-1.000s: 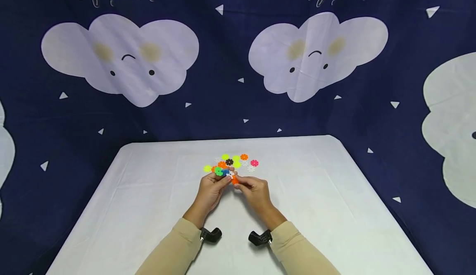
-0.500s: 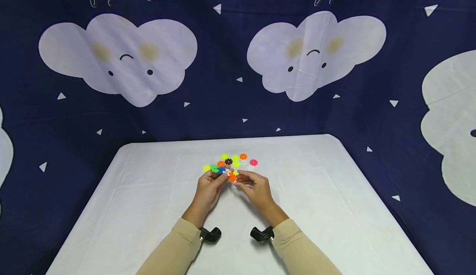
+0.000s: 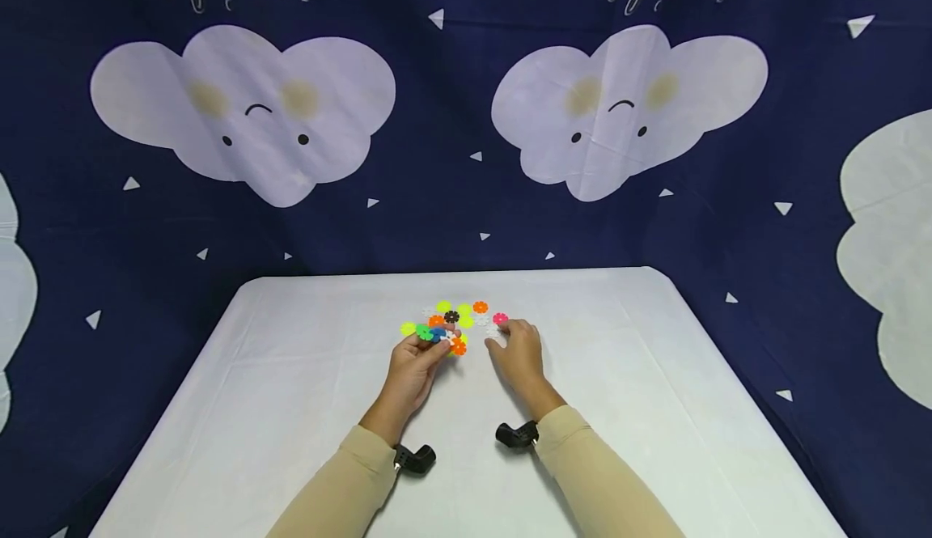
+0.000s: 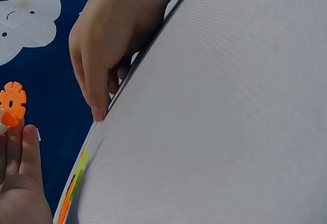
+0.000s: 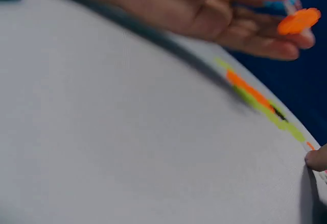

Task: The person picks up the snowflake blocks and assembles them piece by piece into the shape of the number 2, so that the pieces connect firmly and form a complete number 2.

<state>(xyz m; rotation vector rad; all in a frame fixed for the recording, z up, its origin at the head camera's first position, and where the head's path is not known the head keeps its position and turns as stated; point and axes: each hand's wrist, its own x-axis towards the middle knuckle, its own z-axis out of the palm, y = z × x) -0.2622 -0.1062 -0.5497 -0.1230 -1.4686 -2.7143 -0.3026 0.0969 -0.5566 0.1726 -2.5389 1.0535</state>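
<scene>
In the head view my left hand (image 3: pixel 413 372) pinches a chain of joined plastic snowflake discs above the table. It runs from a green disc (image 3: pixel 425 332) through a blue disc (image 3: pixel 438 334) and a white disc (image 3: pixel 448 338) to an orange disc (image 3: pixel 458 347). That orange disc (image 4: pixel 13 104) also shows over the left fingers in the left wrist view. My right hand (image 3: pixel 520 360) reaches down to loose white discs (image 3: pixel 493 332), thumb and forefinger apart. Whether its fingertips touch a disc is hard to tell. Only one right fingertip (image 5: pixel 318 158) enters the right wrist view.
Loose discs lie beyond the hands, among them a black disc (image 3: pixel 451 317), an orange disc (image 3: pixel 480 307), a pink disc (image 3: pixel 500 319) and a yellow disc (image 3: pixel 408 328). A white table (image 3: pixel 291 408) carries them. Behind its far edge hangs a dark blue cloud-patterned curtain (image 3: pixel 437 230).
My right hand has left the orange end of the chain and moved right and forward to the loose white discs. My left hand still holds the chain in nearly the same place.
</scene>
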